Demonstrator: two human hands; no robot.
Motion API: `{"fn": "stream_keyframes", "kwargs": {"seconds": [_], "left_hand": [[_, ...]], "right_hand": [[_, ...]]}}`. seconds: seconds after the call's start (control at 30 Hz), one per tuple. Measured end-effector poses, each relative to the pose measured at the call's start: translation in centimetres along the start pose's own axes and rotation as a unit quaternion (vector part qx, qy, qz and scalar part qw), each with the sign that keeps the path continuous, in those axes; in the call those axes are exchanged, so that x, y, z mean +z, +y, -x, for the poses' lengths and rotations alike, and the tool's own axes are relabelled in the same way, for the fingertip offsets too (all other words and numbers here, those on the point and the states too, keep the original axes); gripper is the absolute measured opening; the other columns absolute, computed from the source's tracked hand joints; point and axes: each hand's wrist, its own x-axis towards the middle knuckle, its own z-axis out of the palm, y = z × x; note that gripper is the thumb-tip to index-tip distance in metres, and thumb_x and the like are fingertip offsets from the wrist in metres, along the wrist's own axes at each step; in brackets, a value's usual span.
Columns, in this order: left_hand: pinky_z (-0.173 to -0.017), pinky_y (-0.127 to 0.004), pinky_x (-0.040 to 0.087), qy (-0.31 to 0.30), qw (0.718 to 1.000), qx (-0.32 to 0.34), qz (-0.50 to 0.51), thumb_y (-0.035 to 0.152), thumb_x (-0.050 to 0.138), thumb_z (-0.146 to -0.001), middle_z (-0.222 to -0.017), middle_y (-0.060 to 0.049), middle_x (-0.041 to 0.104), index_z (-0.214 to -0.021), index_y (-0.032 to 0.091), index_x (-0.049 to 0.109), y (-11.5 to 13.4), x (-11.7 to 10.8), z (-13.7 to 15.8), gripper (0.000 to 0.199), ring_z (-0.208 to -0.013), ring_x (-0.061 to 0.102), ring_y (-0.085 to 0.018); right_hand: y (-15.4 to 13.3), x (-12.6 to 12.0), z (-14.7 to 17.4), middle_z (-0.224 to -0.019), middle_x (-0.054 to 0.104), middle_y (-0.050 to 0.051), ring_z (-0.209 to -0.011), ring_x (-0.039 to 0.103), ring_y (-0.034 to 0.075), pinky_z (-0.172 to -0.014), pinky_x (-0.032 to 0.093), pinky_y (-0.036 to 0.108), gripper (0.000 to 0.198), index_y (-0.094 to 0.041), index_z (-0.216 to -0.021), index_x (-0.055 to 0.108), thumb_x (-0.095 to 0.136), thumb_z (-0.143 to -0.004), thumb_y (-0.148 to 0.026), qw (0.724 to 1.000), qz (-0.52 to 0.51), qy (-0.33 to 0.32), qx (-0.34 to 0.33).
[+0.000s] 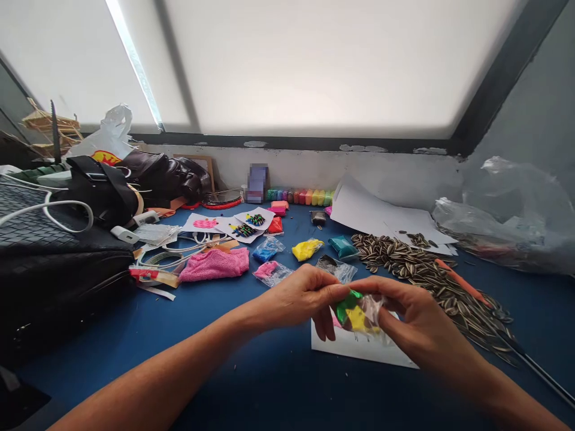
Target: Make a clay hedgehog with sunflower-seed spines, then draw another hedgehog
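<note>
Though over paper [359, 348] and near sunflower seeds [399, 257], a green packet [347, 306] in both hands [299, 293] [420, 317].

My left hand [303, 296] and right hand [415, 314] mask parts of the green packet [345, 308]! Some of the white sheet [359, 352] hides under my right; pixels blur the upright box [257, 182]; the left edge slices the black bag [58, 269], the right the clear bag [516, 209].

We are at a craft corner, in a home or a studio, we cannot tell which: our blue bench [269, 383] carries decorated papers [224, 225], packets of coloured material [347, 308] and heaped striped seeds [390, 256], with a black bag [54, 275] at left and a pale blind [314, 72] behind.
</note>
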Motion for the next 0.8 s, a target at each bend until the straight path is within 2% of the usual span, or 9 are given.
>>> {"fn": "stream_keyframes", "kwargs": {"seconds": [0.1, 0.23, 0.37, 0.47, 0.6, 0.67, 0.8], "left_hand": [[-0.052, -0.023, 0.051, -0.007, 1.000, -0.008, -0.007, 0.059, 0.049, -0.089, -0.055, -0.002, 0.061, -0.083, 0.013, 0.059, 0.0, -0.1, 0.1, 0.047, -0.051, 0.063, -0.014], [-0.050, -0.019, 0.047, -0.025, 1.000, -0.002, -0.009, 0.057, 0.050, -0.089, -0.062, -0.003, 0.062, -0.084, 0.012, 0.063, -0.4, -0.1, 0.1, 0.047, -0.051, 0.061, -0.012], [-0.046, -0.018, 0.045, -0.006, 1.000, 0.000, -0.006, 0.056, 0.053, -0.087, -0.063, -0.003, 0.062, -0.080, 0.011, 0.065, -0.7, 0.1, -0.2, 0.048, -0.049, 0.058, -0.010], [-0.045, -0.019, 0.045, 0.040, 0.999, 0.009, -0.003, 0.056, 0.059, -0.083, -0.060, -0.003, 0.060, -0.074, 0.010, 0.065, -0.6, 0.3, -0.4, 0.046, -0.047, 0.056, -0.010], [-0.045, -0.019, 0.047, 0.112, 0.993, 0.037, 0.032, 0.048, 0.073, -0.071, -0.060, -0.001, 0.060, -0.072, 0.012, 0.061, -0.3, 0.5, -0.5, 0.038, -0.049, 0.057, -0.010], [-0.045, -0.019, 0.047, 0.112, 0.992, 0.035, 0.040, 0.044, 0.073, -0.072, -0.057, 0.000, 0.060, -0.071, 0.012, 0.059, -0.2, 0.6, -0.5, 0.035, -0.048, 0.057, -0.010], [-0.046, -0.018, 0.046, 0.092, 0.995, 0.027, 0.013, 0.034, 0.063, -0.081, -0.055, 0.000, 0.058, -0.071, 0.011, 0.061, -0.1, 0.9, -0.3, 0.025, -0.047, 0.055, -0.009]], "right_hand": [[0.1, -0.2, -0.2, -0.083, 0.072, 0.003, -0.070, 0.064, 0.020, -0.058, 0.048, 0.030, 0.025, -0.026, -0.099, 0.073, 0.055, -0.082, -0.027, 1.000, -0.001, 0.017, 0.013], [0.2, -0.3, -0.3, -0.081, 0.071, 0.001, -0.071, 0.062, 0.018, -0.062, 0.047, 0.029, 0.020, -0.026, -0.095, 0.071, 0.054, -0.084, -0.024, 0.997, 0.053, -0.015, -0.058], [0.4, 0.1, -0.2, -0.080, 0.069, -0.001, -0.071, 0.061, 0.016, -0.065, 0.046, 0.029, 0.023, -0.027, -0.094, 0.070, 0.054, -0.083, -0.015, 0.992, 0.072, -0.019, -0.098], [0.4, 0.4, 0.1, -0.083, 0.070, 0.000, -0.073, 0.062, 0.017, -0.065, 0.047, 0.029, 0.022, -0.026, -0.096, 0.068, 0.053, -0.084, -0.016, 0.992, 0.077, -0.008, -0.096], [0.5, 0.4, 0.2, -0.088, 0.070, 0.002, -0.079, 0.063, 0.019, -0.063, 0.048, 0.028, 0.015, -0.024, -0.097, 0.062, 0.054, -0.085, -0.022, 0.995, 0.082, 0.038, -0.043], [0.6, 0.4, 0.2, -0.087, 0.069, 0.002, -0.076, 0.062, 0.018, -0.061, 0.048, 0.028, 0.014, -0.024, -0.098, 0.059, 0.056, -0.085, -0.026, 0.996, 0.082, 0.032, -0.032], [0.7, 0.4, 0.2, -0.073, 0.064, -0.002, -0.061, 0.054, 0.013, -0.058, 0.046, 0.026, 0.009, -0.025, -0.093, 0.061, 0.057, -0.084, -0.024, 0.993, 0.099, 0.005, -0.059]]}}
